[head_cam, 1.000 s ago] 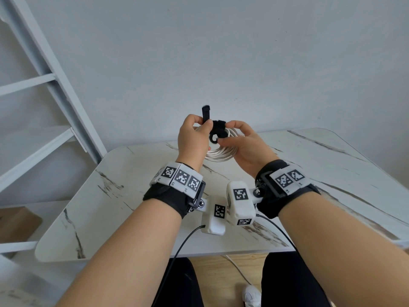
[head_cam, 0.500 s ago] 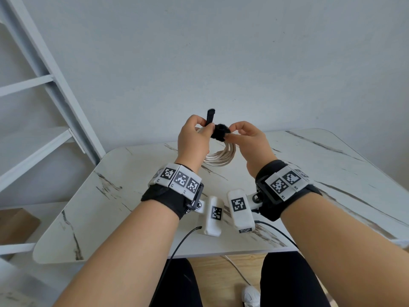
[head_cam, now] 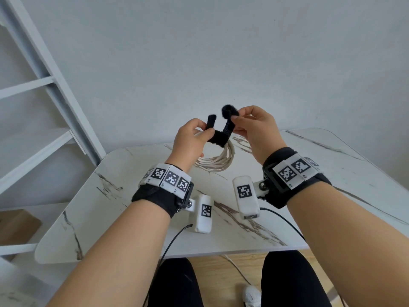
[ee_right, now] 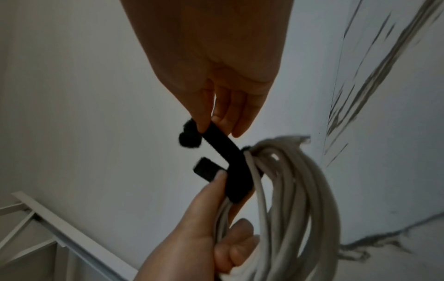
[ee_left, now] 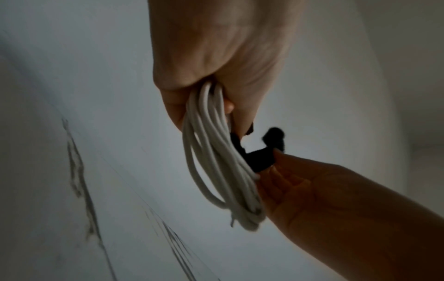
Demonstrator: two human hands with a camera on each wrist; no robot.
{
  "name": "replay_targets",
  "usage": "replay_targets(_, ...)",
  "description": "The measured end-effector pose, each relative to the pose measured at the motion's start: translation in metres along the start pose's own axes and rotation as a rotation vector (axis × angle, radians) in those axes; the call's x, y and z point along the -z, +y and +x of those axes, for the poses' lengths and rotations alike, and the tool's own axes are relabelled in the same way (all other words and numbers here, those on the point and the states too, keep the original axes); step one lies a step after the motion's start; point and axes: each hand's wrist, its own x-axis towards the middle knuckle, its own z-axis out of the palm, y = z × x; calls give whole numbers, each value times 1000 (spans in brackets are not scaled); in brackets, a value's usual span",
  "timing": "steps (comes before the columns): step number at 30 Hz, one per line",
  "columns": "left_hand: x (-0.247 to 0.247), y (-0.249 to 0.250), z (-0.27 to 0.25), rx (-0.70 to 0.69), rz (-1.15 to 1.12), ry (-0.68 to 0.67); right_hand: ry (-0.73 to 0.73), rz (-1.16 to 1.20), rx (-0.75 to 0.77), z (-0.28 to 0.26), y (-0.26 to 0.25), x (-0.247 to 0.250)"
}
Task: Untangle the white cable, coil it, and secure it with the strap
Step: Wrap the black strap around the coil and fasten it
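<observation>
White marble-look table (head_cam: 332,173) with grey veins and rounded corners, pale plain wall (head_cam: 221,52) behind its far edge, white shelving frame (head_cam: 44,89) off its left side, brown cardboard box (head_cam: 15,227) low beneath the shelves, wooden floor (head_cam: 221,269) below the near edge

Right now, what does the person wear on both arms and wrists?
Both forearms are bare, without sleeves. Each wrist has a black band carrying white blocks with square black-and-white markers. A white camera box hangs under each wrist, with a thin black cable.

No legible text or numbers — only square black-and-white marker codes on the wristbands (head_cam: 170,178).
</observation>
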Motion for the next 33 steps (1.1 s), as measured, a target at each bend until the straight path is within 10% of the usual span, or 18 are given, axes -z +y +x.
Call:
replay_targets(21,-6,-9,-7,4,-50,-61,-121,-615,-138,3,5,-1)
replay_targets(33,-7,-15,-3,-54,40,-3,-277,-325,-290,5,4,9)
